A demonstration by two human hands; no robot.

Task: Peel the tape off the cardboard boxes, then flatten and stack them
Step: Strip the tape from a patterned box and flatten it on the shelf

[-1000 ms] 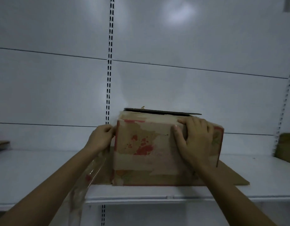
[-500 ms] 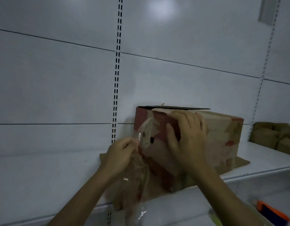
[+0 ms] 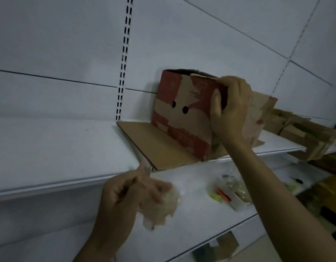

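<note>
Head view: a box [image 3: 182,114] steadied on a shelf [image 3: 49,148], peeled tape [image 3: 161,207] bunched below it.

The box stands upright on a flat cardboard sheet [image 3: 159,146] on the upper shelf, close to the back wall. Its red print is torn off in patches down to bare brown, and two dark round holes show in the near side. The right hand [image 3: 231,108] grips its top near corner, thumb on the red side, fingers over the edge. The left hand [image 3: 129,191], blurred, is lower and well apart from the box, clutching a crumpled clear wad of tape.
</note>
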